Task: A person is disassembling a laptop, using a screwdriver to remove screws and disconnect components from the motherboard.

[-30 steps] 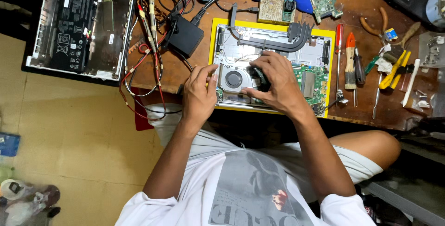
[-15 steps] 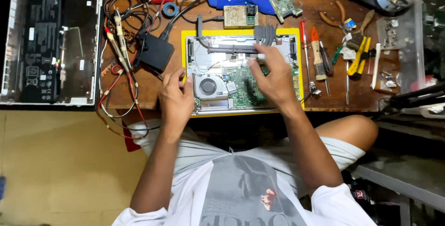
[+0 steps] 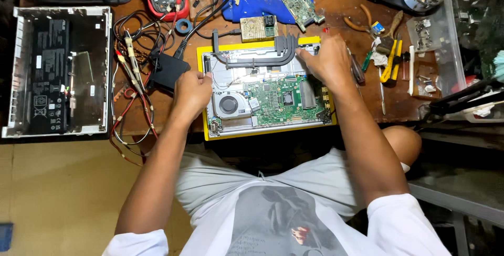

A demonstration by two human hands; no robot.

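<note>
Hands: left [image 3: 191, 92] curled, right [image 3: 328, 59] closed, prob. both gripping opened laptop base [image 3: 268, 96]; green board, fan exposed.

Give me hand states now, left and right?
Left hand: curled shut, resting on the opened laptop's left edge; holding anything, cannot tell.
Right hand: on its top right corner; grip cannot be told.

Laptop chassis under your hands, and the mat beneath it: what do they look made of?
The laptop chassis looks like silver metal or metal-look plastic, with a matte grey sheen; which one is unclear. The yellow mat looks like rubber or soft plastic: flat, dull, uniform colour. The left hand and right hand rest at opposite edges.
</note>
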